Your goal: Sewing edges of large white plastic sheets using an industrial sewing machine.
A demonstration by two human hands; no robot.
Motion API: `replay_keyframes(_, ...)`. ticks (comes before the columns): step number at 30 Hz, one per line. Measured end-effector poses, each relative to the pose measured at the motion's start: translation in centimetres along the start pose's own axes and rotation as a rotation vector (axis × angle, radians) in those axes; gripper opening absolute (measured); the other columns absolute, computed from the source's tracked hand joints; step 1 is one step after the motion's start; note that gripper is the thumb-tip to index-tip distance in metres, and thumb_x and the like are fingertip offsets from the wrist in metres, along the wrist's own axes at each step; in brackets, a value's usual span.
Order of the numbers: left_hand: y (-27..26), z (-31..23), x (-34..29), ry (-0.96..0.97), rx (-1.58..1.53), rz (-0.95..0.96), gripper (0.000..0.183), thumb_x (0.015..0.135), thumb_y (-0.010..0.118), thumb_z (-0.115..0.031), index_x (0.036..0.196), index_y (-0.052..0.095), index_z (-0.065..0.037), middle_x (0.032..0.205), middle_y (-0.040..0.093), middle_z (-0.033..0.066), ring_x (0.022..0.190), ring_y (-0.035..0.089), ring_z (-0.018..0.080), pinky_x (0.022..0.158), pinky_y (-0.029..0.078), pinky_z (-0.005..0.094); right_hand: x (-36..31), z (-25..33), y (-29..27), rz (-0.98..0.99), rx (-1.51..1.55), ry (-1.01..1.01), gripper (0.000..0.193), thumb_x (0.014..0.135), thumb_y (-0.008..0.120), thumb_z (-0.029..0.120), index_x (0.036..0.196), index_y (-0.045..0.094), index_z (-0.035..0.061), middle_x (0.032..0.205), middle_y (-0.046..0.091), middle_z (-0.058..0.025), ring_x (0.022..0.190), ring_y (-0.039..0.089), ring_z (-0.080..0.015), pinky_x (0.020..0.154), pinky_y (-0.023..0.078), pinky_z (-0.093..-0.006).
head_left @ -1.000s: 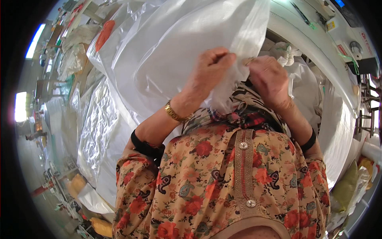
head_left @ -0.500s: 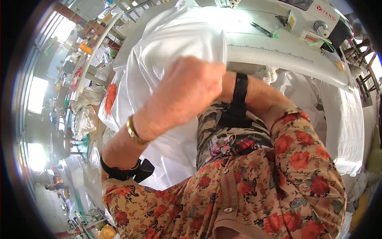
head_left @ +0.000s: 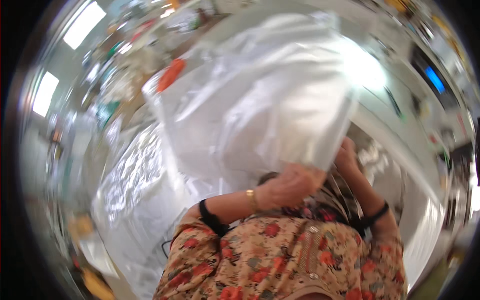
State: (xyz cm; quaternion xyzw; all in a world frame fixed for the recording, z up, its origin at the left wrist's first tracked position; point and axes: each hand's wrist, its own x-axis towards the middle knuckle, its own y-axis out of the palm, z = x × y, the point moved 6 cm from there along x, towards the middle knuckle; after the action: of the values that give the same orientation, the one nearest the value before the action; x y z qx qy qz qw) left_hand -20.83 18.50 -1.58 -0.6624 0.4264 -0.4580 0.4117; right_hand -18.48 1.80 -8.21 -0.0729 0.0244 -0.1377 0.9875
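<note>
A large sheet of glossy white material [head_left: 235,107] spreads over the worktop and hangs down in front of me. My left hand [head_left: 295,185], with a gold band at its wrist, is closed on the sheet's lower edge near its right corner. Farther right, my right hand [head_left: 346,154] is closed at the sheet's right-hand edge. Part of its fingers lies behind the material, and motion smears both hands. The upper right of the sheet runs into a glaring light [head_left: 364,67], which washes out the detail there.
Beyond the sheet lies a pale worktop [head_left: 387,135] with a dark slender tool [head_left: 393,102] and a panel with a blue screen [head_left: 435,79]. An orange bundle [head_left: 171,75] sits by the sheet's far left edge. Crumpled white plastic [head_left: 132,180] is heaped at left.
My view has swung round, shifting the worktop to the right. My left hand has come down toward my body, bringing the sheet's edge nearer. My right hand, hidden before, now shows.
</note>
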Motion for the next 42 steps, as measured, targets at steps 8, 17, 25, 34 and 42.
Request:
replay_keyframes(8, 2.5, -3.5, -2.1, 0.071, 0.335, -0.469, 0.041, 0.07, 0.056, -0.028, 0.104, 0.052, -0.005, 0.097, 0.049, 0.009, 0.098, 0.049, 0.0196, 0.088, 0.04, 0.0331, 0.2, 5.8, -7.0, -0.405, -0.498, -0.104, 0.032, 0.096, 0.054, 0.03, 0.089, 0.06, -0.0003, 0.064, 0.058, -0.0041, 0.058, 0.055, -0.0113, 0.053, 0.044, -0.027)
replay_keyframes(17, 2.8, -0.8, 1.3, 0.025, -0.051, -0.238, 0.028, 0.081, 0.053, -0.021, 0.104, 0.048, -0.004, 0.088, 0.051, 0.007, 0.089, 0.053, 0.0227, 0.084, 0.037, 0.0335, 11.5, 6.2, -12.8, -0.476, -1.194, -0.265, 0.041, 0.094, 0.051, 0.043, 0.096, 0.06, 0.0021, 0.086, 0.067, -0.0147, 0.08, 0.063, -0.0359, 0.07, 0.046, -0.0475)
replay_keyframes(25, -1.4, -1.4, 0.8, -0.076, -0.374, -0.47, 0.017, 0.077, 0.059, -0.015, 0.075, 0.051, -0.001, 0.06, 0.055, 0.0146, 0.062, 0.059, 0.036, 0.061, 0.042, 0.0417, 15.6, 4.7, -15.6, -0.528, -1.344, -0.131, 0.037, 0.092, 0.056, 0.037, 0.108, 0.057, 0.0034, 0.104, 0.066, -0.0153, 0.095, 0.061, -0.0374, 0.08, 0.046, -0.0475)
replay_keyframes(34, 1.6, 0.1, 2.1, -0.206, -0.693, -0.198, 0.013, 0.083, 0.061, -0.016, 0.079, 0.052, -0.006, 0.057, 0.055, 0.0118, 0.054, 0.058, 0.0349, 0.052, 0.045, 0.0448, 19.8, 0.2, -21.0, -0.7, -1.407, -0.191, 0.05, 0.085, 0.064, 0.042, 0.103, 0.058, -0.0047, 0.103, 0.063, -0.0232, 0.095, 0.062, -0.0371, 0.079, 0.048, -0.0474)
replay_keyframes(42, -0.8, 0.0, 1.7, -0.201, -0.615, -0.31, 0.014, 0.083, 0.062, -0.011, 0.073, 0.054, -0.004, 0.056, 0.056, 0.0116, 0.053, 0.058, 0.0322, 0.05, 0.046, 0.0393, 16.2, 9.0, -13.5, -0.461, -1.288, 0.128, 0.039, 0.081, 0.068, 0.034, 0.101, 0.068, 0.0011, 0.102, 0.068, -0.0199, 0.097, 0.065, -0.0346, 0.08, 0.052, -0.0429)
